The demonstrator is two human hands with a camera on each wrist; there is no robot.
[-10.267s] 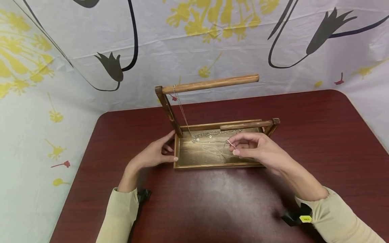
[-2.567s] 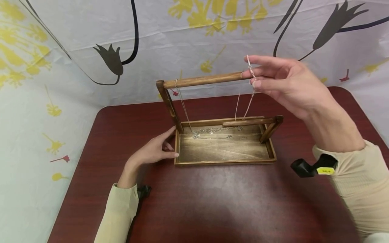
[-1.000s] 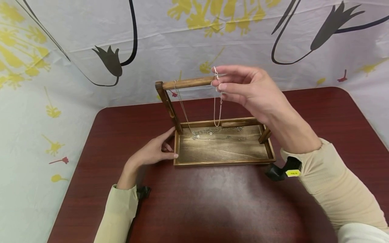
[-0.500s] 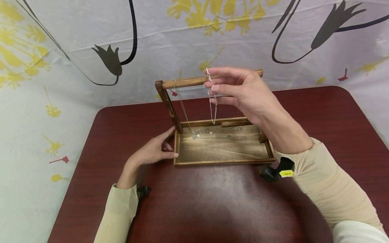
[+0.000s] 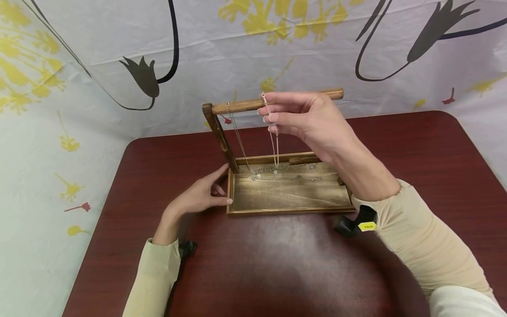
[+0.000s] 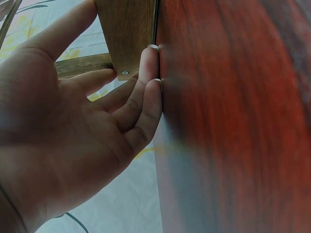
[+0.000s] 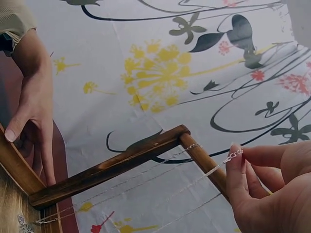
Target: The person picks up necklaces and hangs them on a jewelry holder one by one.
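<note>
My right hand (image 5: 313, 119) pinches one end of a thin silver necklace (image 5: 277, 152) between thumb and fingertips, beside the top bar (image 5: 239, 106) of a wooden jewelry stand. Its two strands hang down toward the tray; in the right wrist view the necklace (image 7: 214, 170) crosses the bar (image 7: 201, 158), and it seems to loop round it. Another necklace (image 5: 239, 138) hangs near the bar's left end. My left hand (image 5: 198, 196) rests against the left end of the stand's tray (image 5: 285, 212), thumb on the rim, other fingers (image 6: 151, 99) low by the tabletop.
Several silver chains (image 5: 266, 169) with small charms lie along the back of the tray. A post (image 5: 218, 138) carries the bar on the left; the bar's right end is free. A lower short bar (image 5: 303, 160) is partly behind my right arm. A patterned cloth (image 5: 190, 75) hangs behind the dark red table (image 5: 277, 259).
My right hand lifted the necklace from the tray, brought it to the bar's free right end, then moved it leftward along the bar. My left hand stays at the tray's end.
</note>
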